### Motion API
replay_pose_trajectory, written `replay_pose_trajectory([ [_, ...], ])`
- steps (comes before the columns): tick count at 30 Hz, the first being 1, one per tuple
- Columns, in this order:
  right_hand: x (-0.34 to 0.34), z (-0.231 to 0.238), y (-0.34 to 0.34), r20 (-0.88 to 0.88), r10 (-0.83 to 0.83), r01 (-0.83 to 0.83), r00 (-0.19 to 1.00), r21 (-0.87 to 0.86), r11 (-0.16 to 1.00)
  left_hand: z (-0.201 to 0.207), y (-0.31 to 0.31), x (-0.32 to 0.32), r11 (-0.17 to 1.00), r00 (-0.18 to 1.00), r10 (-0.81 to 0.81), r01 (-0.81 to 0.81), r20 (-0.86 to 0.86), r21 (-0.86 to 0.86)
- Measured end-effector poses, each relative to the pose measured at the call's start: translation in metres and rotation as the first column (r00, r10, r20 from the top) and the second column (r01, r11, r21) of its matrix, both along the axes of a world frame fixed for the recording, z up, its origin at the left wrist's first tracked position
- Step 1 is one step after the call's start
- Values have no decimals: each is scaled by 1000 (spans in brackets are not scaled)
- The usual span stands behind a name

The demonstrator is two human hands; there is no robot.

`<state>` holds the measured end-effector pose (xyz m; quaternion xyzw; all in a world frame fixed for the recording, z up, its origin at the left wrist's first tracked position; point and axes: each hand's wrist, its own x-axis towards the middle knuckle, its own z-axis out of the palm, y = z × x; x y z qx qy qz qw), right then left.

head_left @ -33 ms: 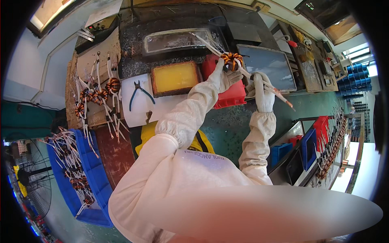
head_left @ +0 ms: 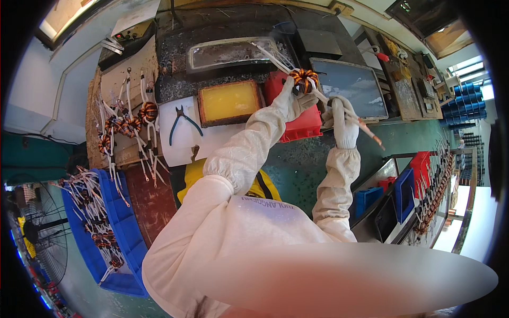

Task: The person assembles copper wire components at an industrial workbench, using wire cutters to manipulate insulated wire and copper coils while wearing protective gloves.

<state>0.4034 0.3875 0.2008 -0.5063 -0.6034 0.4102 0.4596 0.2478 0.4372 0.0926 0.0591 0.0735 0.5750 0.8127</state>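
Note:
My left hand (head_left: 301, 100), in a pale glove, is closed around a toroidal coil (head_left: 304, 79) with copper-orange windings and dark bands. White-sleeved leads (head_left: 273, 57) run from the coil toward the far left. Other white leads pass to the right, where my gloved right hand (head_left: 339, 114) grips them. Their bare copper ends (head_left: 372, 132) stick out beyond that hand, pointing right and nearer to me. Beneath my left hand is a red plastic bin (head_left: 302, 127). The fingertips of both hands are partly hidden by gloves and leads.
A yellow block in a brown-rimmed tray (head_left: 260, 98) lies left of the red bin, near blue-handled cutters (head_left: 183, 123). Behind is a framed rectangular bath (head_left: 191, 55). Finished-looking coils (head_left: 127, 126) lie at left, above a blue crate (head_left: 127, 249). A grey-surfaced tray (head_left: 379, 108) sits right.
The copper ends beyond my right hand have dipped slightly nearer to me, and that hand has turned a little. My left hand and the coil stay where they were.

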Motion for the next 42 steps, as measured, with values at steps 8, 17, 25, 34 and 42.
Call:
replay_pose_trajectory([
  [8, 1, -65, -60, 363, -47, 8, 930, 109, 994, 0, -3, -1, 994, 997, -63, 58, 51, 95],
  [17, 7, -90, -88, 556, 79, -184, 828, 136, 973, 18, -16, -2, 991, 983, -132, 130, -129, -21],
  [25, -4, -84, -56, -59, -360, 359, 931, 318, 878, 26, -22, 9, 938, 794, -124, 289, -596, 191],
  [34, -47, -113, -41, 165, -514, 350, 842, 556, 753, 20, -17, 12, 978, 845, -85, 172, -528, 118],
  [42, -44, -127, -41, 82, -523, 386, 848, 580, 718, 19, -20, 11, 976, 824, -88, 182, -560, 115],
])
